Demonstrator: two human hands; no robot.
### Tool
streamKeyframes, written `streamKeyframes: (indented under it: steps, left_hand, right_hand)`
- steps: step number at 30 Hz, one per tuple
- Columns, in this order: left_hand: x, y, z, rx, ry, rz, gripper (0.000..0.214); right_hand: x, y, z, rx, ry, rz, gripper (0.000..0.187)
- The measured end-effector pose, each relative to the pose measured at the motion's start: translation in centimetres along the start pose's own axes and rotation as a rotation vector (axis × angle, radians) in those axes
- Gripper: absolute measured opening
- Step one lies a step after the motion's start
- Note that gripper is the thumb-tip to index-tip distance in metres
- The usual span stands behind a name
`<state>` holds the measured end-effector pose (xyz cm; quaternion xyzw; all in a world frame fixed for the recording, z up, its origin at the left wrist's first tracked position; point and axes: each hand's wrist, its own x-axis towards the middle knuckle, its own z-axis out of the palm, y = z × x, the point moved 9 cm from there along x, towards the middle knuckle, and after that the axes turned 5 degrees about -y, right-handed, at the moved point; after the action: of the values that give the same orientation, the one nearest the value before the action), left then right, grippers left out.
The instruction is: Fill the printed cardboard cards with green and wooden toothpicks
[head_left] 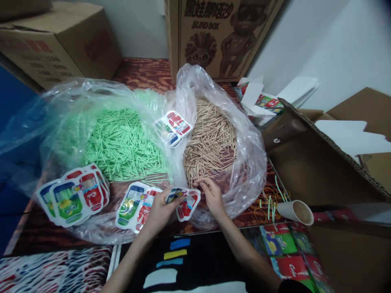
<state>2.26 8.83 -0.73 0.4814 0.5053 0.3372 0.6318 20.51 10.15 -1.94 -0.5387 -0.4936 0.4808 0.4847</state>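
My left hand (161,209) is closed on a small printed packet (187,205) with a red cola side and a green side, its upper edge gaping a little. At the near edge of a heap of thin brown sticks (210,134), my right hand (212,197) has its fingers pinched on what look like a few brown sticks. Under and beside my left hand lies another printed packet (130,205). Several filled packets (71,201) are stacked at the left. Bright green sticks (125,142) fill a clear plastic bag (67,106). One packet (174,128) rests between the two heaps.
Cardboard boxes (88,44) and a printed blind box carton (224,40) stand behind. To the right are an open carton (317,158), a tipped paper cup (297,212) and yellow rubber bands (264,203). Printed packs (284,244) lie below, and striped wrappers (55,270) at lower left.
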Motion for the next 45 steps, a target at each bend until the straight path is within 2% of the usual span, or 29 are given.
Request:
streamKeyframes:
  steps: [4,7,11,17,21,25,30,33,36,38,41,45]
  left_hand:
    - [0.1,0.5,0.2,-0.024,0.027,-0.002,0.013]
    - [0.1,0.7,0.1,-0.027,0.048,-0.010,0.012]
    - [0.1,0.5,-0.1,-0.053,0.062,-0.028,0.014]
    - [0.0,0.2,-0.6,-0.093,0.095,-0.050,0.017]
    - [0.2,0.2,-0.8,-0.078,0.087,-0.032,0.017]
    - [0.2,0.0,-1.0,-0.063,0.097,-0.001,0.016]
    - [0.1,0.6,-1.4,-0.004,0.100,0.065,0.015]
    - [0.0,1.1,-1.8,0.017,0.118,0.096,0.013]
    - [0.0,1.2,-2.2,-0.031,0.136,0.091,0.015]
    - [0.1,1.1,-2.5,-0.069,0.142,0.088,0.018]
    - [-0.1,1.4,-3.3,-0.055,0.175,0.106,0.019]
    - [-0.7,1.4,-4.5,-0.064,0.185,0.106,0.021]
  right_hand:
    - [1.4,-1.4,-0.2,0.432,0.014,0.114,0.013]
    - [2.6,-3.4,1.4,0.783,-0.090,0.216,0.011]
    - [2.8,-5.0,3.8,0.921,-0.224,0.307,0.008]
    - [1.6,-4.7,4.8,0.748,-0.246,0.334,0.016]
    - [1.1,-6.1,4.4,0.500,-0.246,0.227,0.017]
    - [0.8,-7.0,4.8,0.286,-0.303,0.164,0.020]
    - [0.5,-6.0,5.8,0.272,-0.407,0.256,0.026]
    - [0.2,-6.4,6.2,0.294,-0.468,0.262,0.034]
    - [0.3,-7.7,5.3,0.226,-0.389,0.145,0.039]
    - [0.4,-9.1,4.7,0.057,-0.329,0.002,0.027]
    - [0.1,-10.8,5.4,-0.259,-0.344,-0.186,0.016]
    - [-0.1,-11.9,6.1,-0.357,-0.313,-0.263,0.022]
